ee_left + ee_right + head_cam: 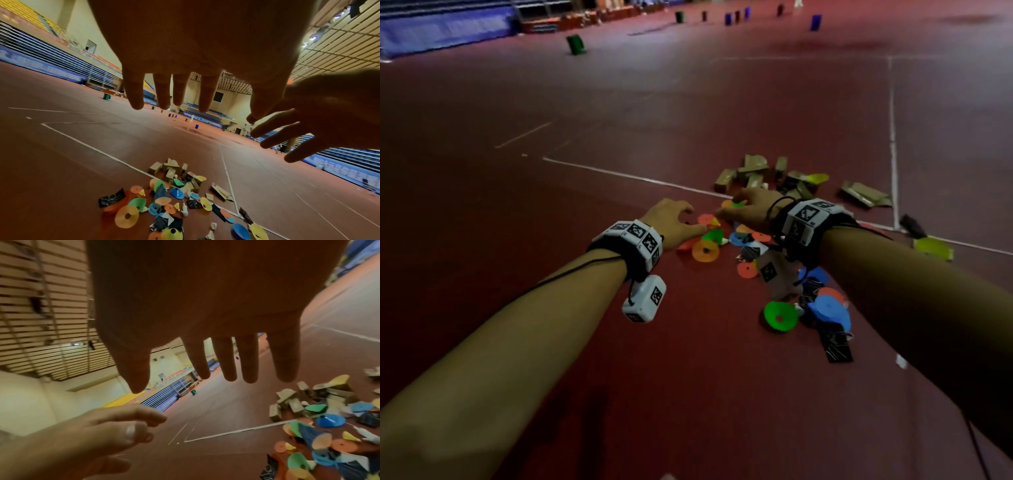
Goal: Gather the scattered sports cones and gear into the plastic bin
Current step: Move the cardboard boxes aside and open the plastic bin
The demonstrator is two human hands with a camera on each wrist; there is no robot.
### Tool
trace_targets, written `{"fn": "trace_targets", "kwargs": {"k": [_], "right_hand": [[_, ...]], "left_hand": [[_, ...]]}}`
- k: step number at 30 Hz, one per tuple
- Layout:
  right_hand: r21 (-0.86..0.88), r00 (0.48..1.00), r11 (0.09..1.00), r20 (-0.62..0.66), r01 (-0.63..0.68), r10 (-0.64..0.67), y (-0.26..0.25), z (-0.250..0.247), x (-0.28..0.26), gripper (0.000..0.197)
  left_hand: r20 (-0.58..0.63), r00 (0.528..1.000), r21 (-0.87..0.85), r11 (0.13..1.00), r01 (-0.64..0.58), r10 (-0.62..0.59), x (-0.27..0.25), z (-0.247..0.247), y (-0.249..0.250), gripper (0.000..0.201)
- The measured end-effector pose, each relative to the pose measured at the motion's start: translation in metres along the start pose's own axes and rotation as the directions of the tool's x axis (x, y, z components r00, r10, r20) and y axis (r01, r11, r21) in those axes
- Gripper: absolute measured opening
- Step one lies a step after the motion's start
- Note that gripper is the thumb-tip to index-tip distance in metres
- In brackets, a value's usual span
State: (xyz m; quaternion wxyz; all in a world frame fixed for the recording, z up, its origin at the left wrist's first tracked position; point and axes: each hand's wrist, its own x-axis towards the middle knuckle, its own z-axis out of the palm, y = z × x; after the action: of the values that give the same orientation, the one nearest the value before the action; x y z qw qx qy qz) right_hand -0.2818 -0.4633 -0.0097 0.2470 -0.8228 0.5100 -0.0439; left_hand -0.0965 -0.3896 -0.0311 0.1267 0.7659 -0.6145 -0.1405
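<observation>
Several flat disc cones in orange (pixel 705 250), green (pixel 780 316) and blue (pixel 828 308) lie scattered on the red floor, mixed with black pouches (pixel 837 346) and white shuttlecocks (pixel 213 225). My left hand (pixel 690 221) hovers over the pile's left edge. Its fingers (pixel 180 91) are spread and hold nothing. My right hand (pixel 732 207) hangs beside it over the far part of the pile. Its fingers (pixel 230 363) are straight and also hold nothing. In both wrist views the cones lie well below the hands. No plastic bin shows near the pile.
Brown cardboard boxes (pixel 753 171) lie heaped just beyond the cones, with flattened ones (pixel 864 195) to the right. White court lines (pixel 892 144) cross the floor. Green (pixel 576 44) and blue (pixel 815 22) barrels stand far off, near the blue stands (pixel 445 31).
</observation>
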Motion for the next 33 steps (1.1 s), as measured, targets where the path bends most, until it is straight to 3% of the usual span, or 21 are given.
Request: {"fn": "trace_targets", "kwargs": {"k": [5,9,13,20,28,33], "right_hand": [[-0.059,0.999,0.998,-0.019,-0.028,0.027,0.007,-0.010,0.093,0.078],[-0.021,0.997,1.000,-0.072,-0.005,0.004,-0.013,-0.028,0.178,0.054],[-0.058,0.998,0.997,-0.057,-0.042,0.039,-0.023,-0.045,0.254,0.058],[-0.048,0.993,0.992,-0.031,-0.114,0.112,-0.006,-0.078,0.372,0.064],[0.011,0.992,0.993,-0.029,-0.122,0.122,0.046,-0.108,0.557,0.063],[0.112,0.995,0.989,0.027,-0.098,0.096,0.041,-0.137,0.689,0.051]], "left_hand": [[0.049,0.997,0.010,0.998,-0.063,0.062,0.110,0.002,-0.012,0.062],[0.082,0.990,0.023,0.993,-0.115,0.112,0.206,-0.014,-0.029,0.060],[0.135,0.977,0.087,0.980,-0.177,0.164,0.296,-0.040,-0.037,0.056],[0.151,0.953,0.021,0.963,-0.270,0.264,0.432,-0.042,-0.034,0.049],[0.167,0.968,0.038,0.979,-0.198,0.189,0.604,-0.033,-0.048,0.044],[0.107,0.991,-0.013,0.997,-0.079,0.080,0.701,-0.047,-0.074,0.048]]}}
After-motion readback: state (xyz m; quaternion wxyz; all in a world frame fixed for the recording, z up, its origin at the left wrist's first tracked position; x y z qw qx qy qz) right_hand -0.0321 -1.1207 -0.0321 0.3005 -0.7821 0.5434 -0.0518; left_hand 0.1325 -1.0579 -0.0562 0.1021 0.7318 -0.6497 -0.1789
